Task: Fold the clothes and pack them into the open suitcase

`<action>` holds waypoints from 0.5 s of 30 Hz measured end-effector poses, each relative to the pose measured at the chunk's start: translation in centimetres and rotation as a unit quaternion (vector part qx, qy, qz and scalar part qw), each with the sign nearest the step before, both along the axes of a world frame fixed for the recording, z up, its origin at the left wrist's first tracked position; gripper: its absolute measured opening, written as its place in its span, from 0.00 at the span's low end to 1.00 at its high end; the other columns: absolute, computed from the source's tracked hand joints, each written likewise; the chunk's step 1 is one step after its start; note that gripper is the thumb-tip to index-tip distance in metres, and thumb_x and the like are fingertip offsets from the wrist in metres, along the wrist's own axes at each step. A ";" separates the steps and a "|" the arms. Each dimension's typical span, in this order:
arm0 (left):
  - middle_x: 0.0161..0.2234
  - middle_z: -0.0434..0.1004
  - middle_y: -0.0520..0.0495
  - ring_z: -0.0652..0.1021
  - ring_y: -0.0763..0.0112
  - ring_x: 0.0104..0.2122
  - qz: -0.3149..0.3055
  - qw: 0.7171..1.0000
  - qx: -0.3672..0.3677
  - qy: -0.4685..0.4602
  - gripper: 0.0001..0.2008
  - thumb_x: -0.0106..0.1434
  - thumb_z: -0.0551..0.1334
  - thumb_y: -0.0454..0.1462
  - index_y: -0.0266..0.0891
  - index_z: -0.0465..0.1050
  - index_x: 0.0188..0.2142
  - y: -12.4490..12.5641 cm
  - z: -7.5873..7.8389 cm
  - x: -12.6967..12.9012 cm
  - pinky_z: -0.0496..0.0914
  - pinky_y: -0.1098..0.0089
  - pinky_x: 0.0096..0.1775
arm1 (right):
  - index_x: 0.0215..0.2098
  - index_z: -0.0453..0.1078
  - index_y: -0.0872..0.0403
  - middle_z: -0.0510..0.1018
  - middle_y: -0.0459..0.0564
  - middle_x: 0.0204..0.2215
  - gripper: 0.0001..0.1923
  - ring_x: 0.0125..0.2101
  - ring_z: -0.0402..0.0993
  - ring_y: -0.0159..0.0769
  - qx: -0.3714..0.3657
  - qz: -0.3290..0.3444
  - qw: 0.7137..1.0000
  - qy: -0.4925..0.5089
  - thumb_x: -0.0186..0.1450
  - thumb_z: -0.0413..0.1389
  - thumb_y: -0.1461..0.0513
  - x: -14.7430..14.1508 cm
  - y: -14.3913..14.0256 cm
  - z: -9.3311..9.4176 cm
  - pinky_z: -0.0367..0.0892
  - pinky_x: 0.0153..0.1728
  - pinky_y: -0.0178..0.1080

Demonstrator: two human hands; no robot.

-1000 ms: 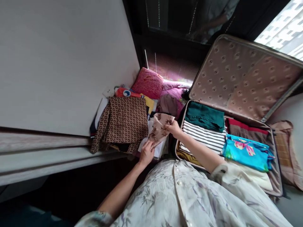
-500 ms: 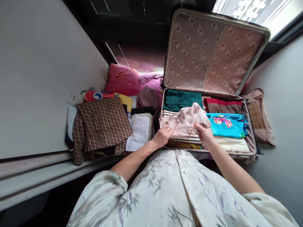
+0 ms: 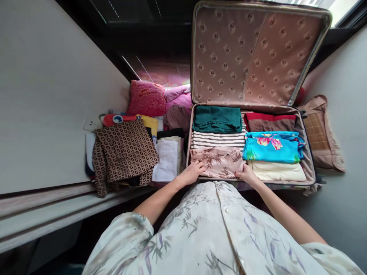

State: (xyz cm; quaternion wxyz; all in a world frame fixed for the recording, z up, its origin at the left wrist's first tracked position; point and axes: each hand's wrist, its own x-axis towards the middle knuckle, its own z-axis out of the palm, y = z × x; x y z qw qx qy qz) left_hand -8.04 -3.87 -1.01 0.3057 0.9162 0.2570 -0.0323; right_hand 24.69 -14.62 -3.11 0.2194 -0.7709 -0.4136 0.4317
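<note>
L hand (image 3: 194, 171): palm down, forearm angled in from lower L; fingers laid over L end of pink cloth (image 3: 219, 162); can't tell if clamped, thumb hidden.
R hand (image 3: 247, 175): forearm in from lower R; thumb over R front corner of same cloth, clamped on it.
Case (image 3: 309, 168): 1, open, lid (image 3: 258, 53) upright at back.
Contents, L half, back to front: green cloth (image 3: 217, 119), folded; striped cloth (image 3: 218, 140), folded; my pink cloth, folded, flat, front L, nr rim.
R half, ditto: red-brown cloth (image 3: 271, 123); blue floral cloth (image 3: 271, 147); cream cloth (image 3: 276, 172), all folded.
</note>
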 end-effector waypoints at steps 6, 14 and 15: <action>0.73 0.48 0.37 0.51 0.40 0.71 0.110 0.994 0.006 -0.013 0.42 0.61 0.70 0.44 0.47 0.58 0.71 -1.8 0.6 -0.5 0.54 0.43 0.67 | 0.68 0.63 0.52 0.66 0.65 0.66 0.34 0.64 0.63 0.58 0.185 0.205 0.910 -0.309 0.65 0.61 0.55 -2.2 -0.5 4.0 0.63 0.59 0.56; 0.76 0.40 0.36 0.40 0.32 0.73 0.075 0.993 0.091 0.008 0.48 0.54 0.76 0.49 0.51 0.60 0.71 0.8 -2.9 4.0 0.37 0.30 0.66 | 0.68 0.65 0.37 0.52 0.53 0.75 0.34 0.73 0.40 0.65 0.182 0.418 0.830 -0.323 0.64 0.63 0.49 -3.6 3.2 0.8 0.48 0.65 0.63; 0.76 0.40 0.36 0.40 0.32 0.73 0.057 0.993 0.105 0.004 0.48 0.53 0.76 0.50 0.52 0.61 0.70 1.5 -3.4 4.2 0.35 0.29 0.65 | 0.68 0.64 0.37 0.51 0.54 0.75 0.34 0.73 0.40 0.65 0.186 0.413 0.828 -0.332 0.65 0.62 0.49 -3.7 3.4 0.2 0.48 0.65 0.63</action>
